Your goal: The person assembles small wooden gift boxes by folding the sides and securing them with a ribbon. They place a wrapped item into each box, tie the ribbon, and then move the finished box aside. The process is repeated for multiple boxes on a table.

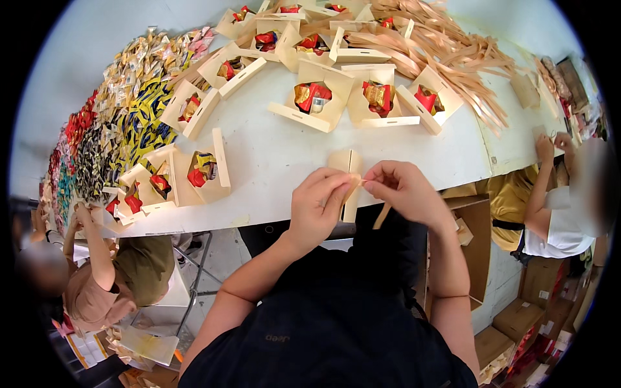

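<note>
A small cream cardboard box point(343, 159) stands folded at the near edge of the table, right in front of me. My left hand point(318, 199) is closed, with thumb and fingertips pinching a tan ribbon over the box. Against it, my right hand point(402, 193) pinches the same ribbon between thumb and forefinger. One loose end of the ribbon point(382, 216) hangs below my right hand. The fingers partly hide the box and the ribbon's crossing, so I cannot tell whether it is knotted.
Unfolded cream boxes point(321, 79) holding wrapped sweets stand across the white table point(272, 155). A bundle of tan ribbons point(440, 58) lies at the far right. Piles of wrapped sweets point(139, 97) cover the left. Co-workers sit at left and right. An open carton point(475, 239) stands below, right.
</note>
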The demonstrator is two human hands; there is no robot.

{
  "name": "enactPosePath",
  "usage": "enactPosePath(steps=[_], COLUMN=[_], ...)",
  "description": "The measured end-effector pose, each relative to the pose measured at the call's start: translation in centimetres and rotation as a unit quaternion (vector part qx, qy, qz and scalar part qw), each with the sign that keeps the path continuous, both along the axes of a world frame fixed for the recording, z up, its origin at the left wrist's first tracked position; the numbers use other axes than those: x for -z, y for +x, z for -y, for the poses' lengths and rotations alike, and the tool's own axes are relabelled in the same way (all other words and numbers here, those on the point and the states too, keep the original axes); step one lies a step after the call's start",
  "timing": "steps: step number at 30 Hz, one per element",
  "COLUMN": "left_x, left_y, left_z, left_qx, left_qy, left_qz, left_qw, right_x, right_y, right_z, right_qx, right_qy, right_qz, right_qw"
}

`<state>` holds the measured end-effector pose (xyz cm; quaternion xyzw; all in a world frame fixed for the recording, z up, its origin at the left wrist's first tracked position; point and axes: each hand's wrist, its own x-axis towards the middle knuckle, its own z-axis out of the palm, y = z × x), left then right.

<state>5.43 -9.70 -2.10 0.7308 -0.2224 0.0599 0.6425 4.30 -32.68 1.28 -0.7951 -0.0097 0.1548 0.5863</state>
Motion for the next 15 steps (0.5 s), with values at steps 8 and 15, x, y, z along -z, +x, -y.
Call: enactPosePath(steps=[8,15], left_x=[0.1,0.0], left_y=[-1.0,-0.1], left_z=[0.8,0.2], left_qx=[-0.036,0.073], left_qy=[0.076,-0.211], left_qz=[0.076,-0.234], left_qw=[0.994,0.946], right_x=[-7.3,-3.4], right_y=[1.9,-2.7], right_z=[-2.7,-2.8], right_qx=[-0.027,0.036], right_qy=[-0.084,-0.188], right_qz=[0.064,0.174], right_qw=[0.994,0.966])
